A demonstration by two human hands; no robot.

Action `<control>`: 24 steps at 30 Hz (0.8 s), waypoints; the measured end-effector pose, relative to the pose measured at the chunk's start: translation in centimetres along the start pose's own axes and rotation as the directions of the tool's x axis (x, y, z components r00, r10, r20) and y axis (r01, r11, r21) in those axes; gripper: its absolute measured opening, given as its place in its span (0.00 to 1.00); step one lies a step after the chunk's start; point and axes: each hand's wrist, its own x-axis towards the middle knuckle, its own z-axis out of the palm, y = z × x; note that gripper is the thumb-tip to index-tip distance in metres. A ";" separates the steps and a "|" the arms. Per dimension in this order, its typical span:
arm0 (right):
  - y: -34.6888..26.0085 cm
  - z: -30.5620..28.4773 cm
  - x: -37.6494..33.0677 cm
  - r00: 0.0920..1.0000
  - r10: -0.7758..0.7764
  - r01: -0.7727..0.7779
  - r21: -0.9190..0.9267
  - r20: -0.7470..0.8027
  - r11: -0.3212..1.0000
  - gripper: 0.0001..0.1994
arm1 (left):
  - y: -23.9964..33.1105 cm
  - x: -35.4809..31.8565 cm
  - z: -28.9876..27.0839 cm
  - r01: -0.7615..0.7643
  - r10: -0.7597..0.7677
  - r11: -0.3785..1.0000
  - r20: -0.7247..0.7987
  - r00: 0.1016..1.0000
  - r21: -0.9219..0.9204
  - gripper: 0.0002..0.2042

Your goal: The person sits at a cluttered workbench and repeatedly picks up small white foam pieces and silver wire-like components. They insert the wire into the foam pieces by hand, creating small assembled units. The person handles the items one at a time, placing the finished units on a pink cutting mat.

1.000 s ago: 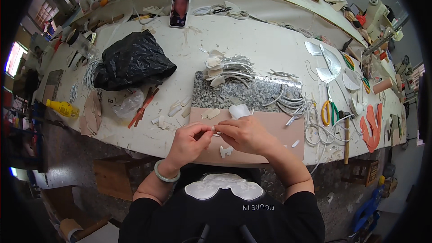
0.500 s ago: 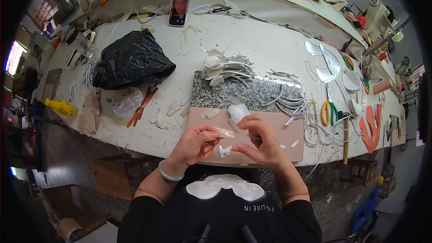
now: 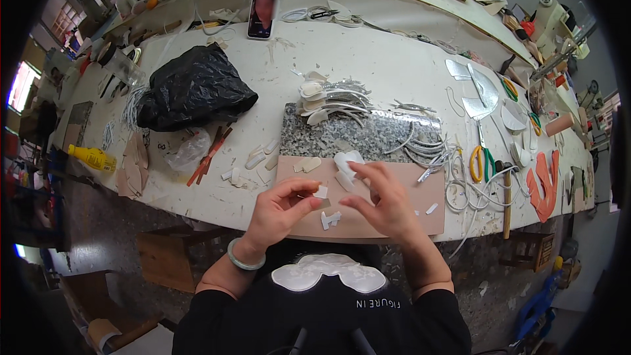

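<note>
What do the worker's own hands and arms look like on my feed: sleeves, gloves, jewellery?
Both hands are bare, no gloves. The left hand has a pale green bangle around the wrist. Black sleeves are pushed up, leaving the forearms uncovered. The right hand shows no ring, watch or bracelet.

Bare table (image 3: 394, 66) beyond granite slab (image 3: 368, 135); black bag (image 3: 194, 89) blocks left.

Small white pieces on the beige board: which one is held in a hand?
The white piece pinched in the left hand. The others lie loose on the beige board, like the pair below it.
</note>
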 end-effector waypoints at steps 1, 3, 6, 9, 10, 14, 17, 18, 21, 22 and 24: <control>0.5 -0.4 0.0 0.995 0.045 -0.043 -0.031 0.085 0.999 0.20 | 0.2 0.1 -0.4 0.024 -0.024 1.000 -0.005 1.000 -0.008 0.12; 1.9 0.2 -0.3 0.990 -0.065 0.066 -0.002 0.125 0.998 0.19 | 0.8 0.4 -0.1 0.118 -0.119 0.991 -0.016 0.993 -0.055 0.09; 1.6 0.3 0.1 0.971 -0.080 0.059 0.099 0.223 0.993 0.14 | 0.4 0.8 -0.5 0.127 -0.129 0.987 -0.008 0.992 -0.100 0.09; 1.3 0.0 0.5 0.959 -0.030 -0.017 0.164 0.281 0.986 0.09 | 0.5 0.8 -0.4 0.188 -0.191 0.973 -0.010 0.982 -0.132 0.08; 1.4 0.0 0.5 0.960 -0.036 -0.013 0.171 0.278 0.985 0.09 | 0.5 0.8 -0.5 0.198 -0.199 0.973 0.002 0.980 -0.121 0.08; 1.4 0.1 0.6 0.951 -0.057 0.000 0.186 0.303 0.983 0.08 | 0.4 0.9 -0.3 0.206 -0.204 0.976 0.035 0.978 -0.076 0.07; 1.1 0.1 0.7 0.941 -0.068 0.007 0.181 0.332 0.983 0.08 | 0.5 1.1 -0.2 0.234 -0.231 0.971 0.056 0.971 -0.054 0.07; 1.1 0.1 0.7 0.938 -0.072 0.011 0.179 0.339 0.984 0.08 | 0.6 1.1 -0.1 0.251 -0.248 0.967 0.058 0.967 -0.046 0.07; 1.3 0.0 0.8 0.927 -0.077 0.020 0.156 0.368 0.988 0.08 | 0.8 1.2 -0.1 0.292 -0.291 0.956 0.062 0.955 -0.003 0.07; 1.4 0.0 0.9 0.925 -0.086 0.030 0.156 0.371 0.987 0.08 | 0.8 1.2 -0.1 0.304 -0.304 0.953 0.064 0.950 0.015 0.07; 1.5 0.1 0.9 0.919 -0.108 0.051 0.157 0.379 0.986 0.08 | 0.8 1.3 -0.1 0.314 -0.314 0.949 0.074 0.947 0.011 0.07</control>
